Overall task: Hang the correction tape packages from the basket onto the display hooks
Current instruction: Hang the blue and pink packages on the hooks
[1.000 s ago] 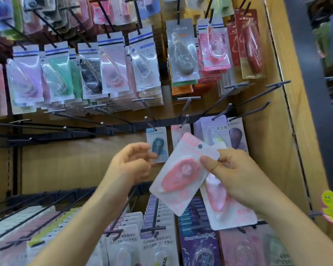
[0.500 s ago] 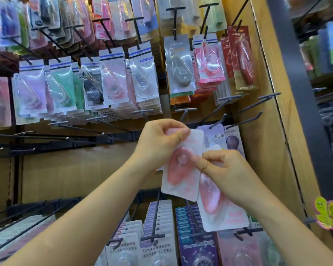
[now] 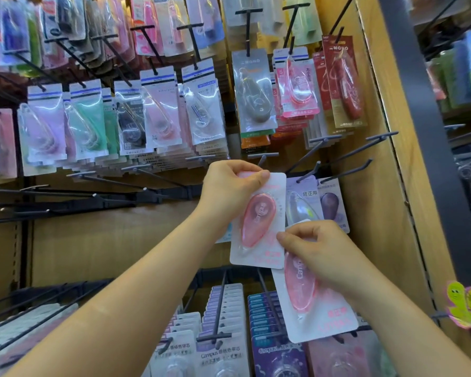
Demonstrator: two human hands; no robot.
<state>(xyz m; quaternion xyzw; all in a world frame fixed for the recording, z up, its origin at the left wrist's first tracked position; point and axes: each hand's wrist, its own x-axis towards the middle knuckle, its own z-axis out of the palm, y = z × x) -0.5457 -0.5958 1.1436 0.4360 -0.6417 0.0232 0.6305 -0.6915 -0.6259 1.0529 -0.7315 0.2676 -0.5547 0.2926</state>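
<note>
My left hand point(image 3: 230, 186) pinches the top edge of a pink correction tape package point(image 3: 259, 221) and holds it upright just below a black display hook point(image 3: 261, 158). The package's hang hole is hidden under my fingers. My right hand point(image 3: 318, 248) grips a second pink correction tape package point(image 3: 310, 303) lower down, and its thumb touches the first package's right edge. The basket is out of sight.
Full hooks of Mono tape packages point(image 3: 158, 115) fill the rows above. Bare black hooks point(image 3: 346, 172) jut out at right, over two purple packages point(image 3: 329, 205). More bare hooks point(image 3: 65, 197) run at left. Stacked Campus refills point(image 3: 220, 349) hang below. A wooden side panel point(image 3: 392, 186) closes the right.
My left hand took the upper pink package by its top and raised it upright toward the hook. My right hand slid down and keeps the second package.
</note>
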